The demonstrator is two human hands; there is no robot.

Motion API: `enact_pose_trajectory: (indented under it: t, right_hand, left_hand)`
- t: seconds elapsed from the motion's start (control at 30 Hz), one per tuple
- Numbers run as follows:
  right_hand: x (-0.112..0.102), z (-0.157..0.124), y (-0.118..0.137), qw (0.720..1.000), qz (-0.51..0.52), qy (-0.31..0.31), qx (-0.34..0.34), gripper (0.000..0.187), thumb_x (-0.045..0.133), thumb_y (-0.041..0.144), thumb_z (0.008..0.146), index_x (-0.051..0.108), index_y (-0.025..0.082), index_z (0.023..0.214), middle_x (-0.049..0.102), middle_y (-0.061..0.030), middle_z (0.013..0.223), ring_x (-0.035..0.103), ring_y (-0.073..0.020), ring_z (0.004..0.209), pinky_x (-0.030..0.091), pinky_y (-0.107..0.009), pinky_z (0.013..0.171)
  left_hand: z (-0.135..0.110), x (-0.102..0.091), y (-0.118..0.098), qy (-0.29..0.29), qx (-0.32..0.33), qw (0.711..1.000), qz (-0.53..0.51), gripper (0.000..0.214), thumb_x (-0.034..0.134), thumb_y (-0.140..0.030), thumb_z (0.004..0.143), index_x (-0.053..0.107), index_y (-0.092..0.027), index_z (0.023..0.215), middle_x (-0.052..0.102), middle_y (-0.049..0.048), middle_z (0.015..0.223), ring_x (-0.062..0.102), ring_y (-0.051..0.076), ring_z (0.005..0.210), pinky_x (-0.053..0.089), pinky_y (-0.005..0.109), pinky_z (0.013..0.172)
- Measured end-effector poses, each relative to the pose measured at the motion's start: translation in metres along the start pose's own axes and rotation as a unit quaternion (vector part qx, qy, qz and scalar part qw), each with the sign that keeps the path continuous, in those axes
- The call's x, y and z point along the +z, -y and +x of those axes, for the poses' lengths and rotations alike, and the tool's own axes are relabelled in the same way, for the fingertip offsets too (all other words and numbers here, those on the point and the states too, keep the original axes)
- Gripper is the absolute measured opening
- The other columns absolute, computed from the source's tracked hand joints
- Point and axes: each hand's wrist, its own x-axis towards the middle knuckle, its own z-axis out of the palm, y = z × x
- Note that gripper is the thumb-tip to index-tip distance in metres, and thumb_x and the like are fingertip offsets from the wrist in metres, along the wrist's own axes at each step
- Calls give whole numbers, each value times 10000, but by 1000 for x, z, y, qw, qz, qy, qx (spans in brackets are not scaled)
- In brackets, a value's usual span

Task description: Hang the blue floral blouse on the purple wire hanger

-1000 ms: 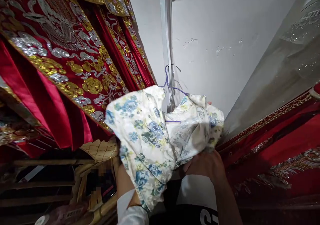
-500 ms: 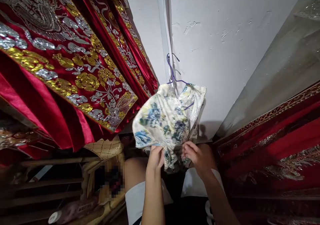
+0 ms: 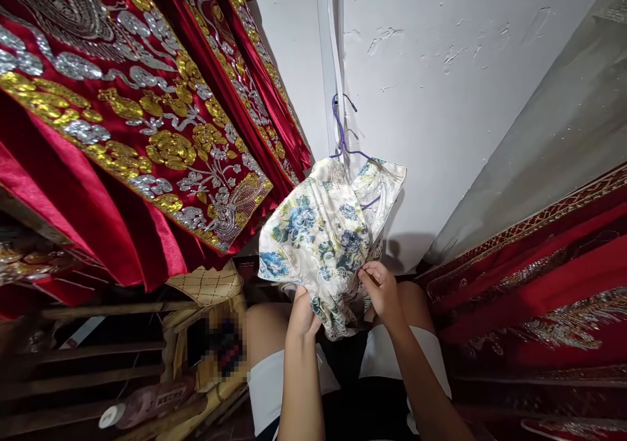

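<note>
White satiny fabric, printed with blue flowers, is seen in the garment [image 3: 313, 232], which is hung from a purple hanger [image 3: 341, 134] just beyond and between the two hands. The garment's lower edge is gripped by the left hand [image 3: 304, 313], its thumb laid on the front and its fingers hidden behind. The opposite side is pinched between thumb and fingertips by the right hand [image 3: 385, 291], which is held slightly higher. Beyond both hands, the hanger is backed by a white wall [image 3: 431, 114]. To the left of the left hand, a red panel [image 3: 196, 111] is covered with gold and silver sequins, and a white-capped bottle [image 3: 151, 405] is seen below it, near bamboo slats [image 3: 108, 312]. Right of the right hand, red cloth [image 3: 553, 284] is trimmed with silver.
</note>
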Motion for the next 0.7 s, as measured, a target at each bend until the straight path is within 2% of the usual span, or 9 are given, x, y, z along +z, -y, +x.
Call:
enact_pose_trajectory:
  t: [0.13, 0.23, 0.33, 0.47, 0.57, 0.7]
  right_hand:
    - [5, 3, -3, 997, 33, 63, 21, 309, 790, 449, 718, 583, 220, 741, 579, 13, 654, 514, -158, 615, 413, -281, 583]
    - [11, 5, -5, 994, 58, 86, 39, 294, 765, 435, 726, 567, 218, 719, 565, 24, 633, 475, -137, 571, 391, -268, 549]
    - [16, 3, -8, 993, 72, 79, 43, 287, 749, 433, 736, 560, 219, 705, 549, 30, 609, 462, -130, 554, 376, -259, 529]
    - [23, -2, -9, 992, 93, 61, 60, 324, 758, 472, 709, 552, 222, 693, 542, 31, 598, 438, -125, 530, 354, -255, 499]
    - [26, -5, -7, 990, 109, 47, 72, 337, 759, 488, 698, 545, 227, 686, 528, 36, 580, 421, -123, 519, 346, -258, 499]
    - [30, -7, -5, 988, 126, 25, 85, 351, 767, 506, 690, 543, 235, 686, 512, 41, 564, 393, -120, 499, 318, -259, 485]
  left_hand:
    - [-2, 3, -1, -13, -4, 1000, -7, 737, 868, -302, 470, 705, -307, 1189, 793, 72, 1084, 727, 349, 1123, 598, 403, 941]
    - [-1, 2, 2, -4, 3, 1000, -16, 709, 863, -308, 496, 710, -296, 1188, 800, 80, 1041, 730, 356, 1114, 600, 422, 946]
    - [0, -2, 5, -1, 0, 1000, -17, 686, 846, -298, 512, 712, -286, 1184, 805, 78, 985, 736, 358, 1097, 605, 430, 931]
    - [-2, -4, 4, -29, -22, 999, -20, 699, 831, -292, 480, 716, -281, 1170, 806, 67, 937, 748, 365, 1054, 613, 445, 904]
    - [-5, -4, 1, -37, -25, 999, -23, 705, 848, -286, 459, 722, -281, 1153, 808, 71, 965, 742, 369, 1075, 610, 438, 921]
    - [-8, -4, -1, -19, -12, 1000, -19, 688, 876, -285, 482, 723, -276, 1154, 802, 91, 1045, 721, 363, 1138, 601, 416, 947]
